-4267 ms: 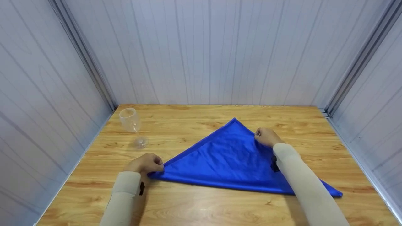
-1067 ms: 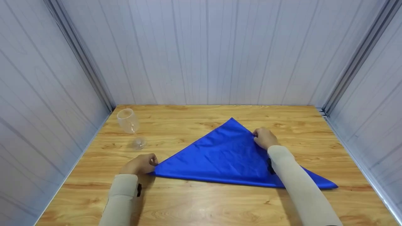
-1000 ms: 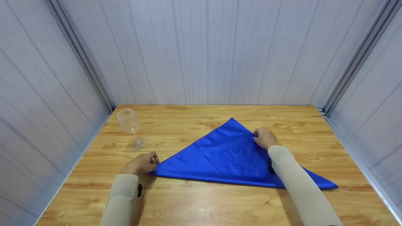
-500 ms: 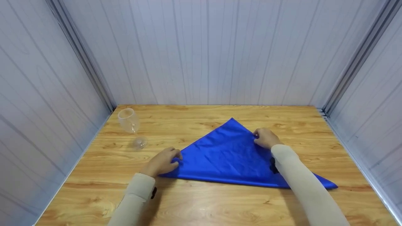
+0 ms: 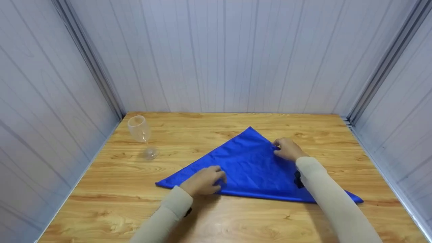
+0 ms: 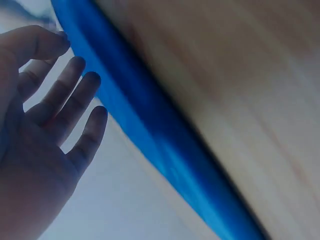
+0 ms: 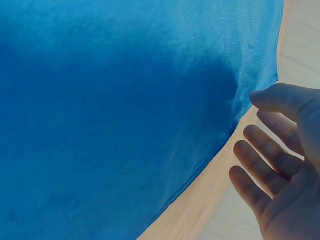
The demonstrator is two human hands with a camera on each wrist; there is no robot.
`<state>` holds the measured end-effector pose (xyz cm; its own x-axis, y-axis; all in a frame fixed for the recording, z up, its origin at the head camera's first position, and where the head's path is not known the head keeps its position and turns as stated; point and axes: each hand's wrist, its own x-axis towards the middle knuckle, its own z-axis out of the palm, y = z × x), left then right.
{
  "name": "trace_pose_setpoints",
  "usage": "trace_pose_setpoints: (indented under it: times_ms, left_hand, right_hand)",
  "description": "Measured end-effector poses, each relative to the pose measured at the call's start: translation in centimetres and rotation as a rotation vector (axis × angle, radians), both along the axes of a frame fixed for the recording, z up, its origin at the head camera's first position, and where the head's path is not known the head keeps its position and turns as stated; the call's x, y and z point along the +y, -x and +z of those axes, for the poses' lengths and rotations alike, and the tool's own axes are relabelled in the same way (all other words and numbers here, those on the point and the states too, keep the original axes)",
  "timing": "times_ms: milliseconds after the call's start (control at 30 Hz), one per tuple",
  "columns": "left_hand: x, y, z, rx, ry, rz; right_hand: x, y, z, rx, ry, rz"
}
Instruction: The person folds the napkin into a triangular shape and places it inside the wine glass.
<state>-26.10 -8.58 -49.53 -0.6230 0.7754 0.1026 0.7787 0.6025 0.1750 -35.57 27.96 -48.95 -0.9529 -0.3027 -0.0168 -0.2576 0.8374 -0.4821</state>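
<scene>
The blue cloth (image 5: 243,162) lies on the wooden table (image 5: 256,222) as a triangle, its long edge nearest the person and one corner pointing away. The left hand (image 5: 203,180) is over that near edge, left of the middle, with its fingers parted and loosely bent; I cannot tell whether it touches the fabric. The right hand (image 5: 288,149) is at the far right edge, fingers apart, thumb tip at the hem. Left of the cloth stands a wine glass (image 5: 139,131).
</scene>
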Motion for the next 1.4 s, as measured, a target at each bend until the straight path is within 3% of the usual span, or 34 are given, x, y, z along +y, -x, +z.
trace_pose_setpoints:
  times_ms: [200, 467, 667, 967, 1233, 1400]
  left_hand:
    - [3.5, -0.5, -0.3, 0.055, 0.075, -0.096]
    - [6.8, -1.3, -0.2, 0.078, 0.056, -0.225]
    - [8.1, -1.3, -0.5, 0.053, 0.080, -0.240]
    - [8.9, -1.3, -0.5, 0.095, 0.127, -0.220]
    - [9.3, -1.4, -0.2, 0.033, 0.128, -0.224]
    - [9.2, -1.5, -0.2, 0.047, 0.116, -0.243]
  right_hand:
    - [-0.2, -0.1, -0.2, 0.014, 0.005, 0.086]
    - [-0.4, -0.9, -0.1, -0.034, -0.030, 0.114]
    - [-0.4, -1.6, -0.3, -0.033, -0.067, 0.125]
    - [0.0, -2.0, -0.7, 0.083, -0.076, 0.191]
    - [-0.1, -2.0, -0.6, 0.036, -0.103, 0.149]
    - [0.0, -2.0, -0.8, 0.022, -0.108, 0.158]
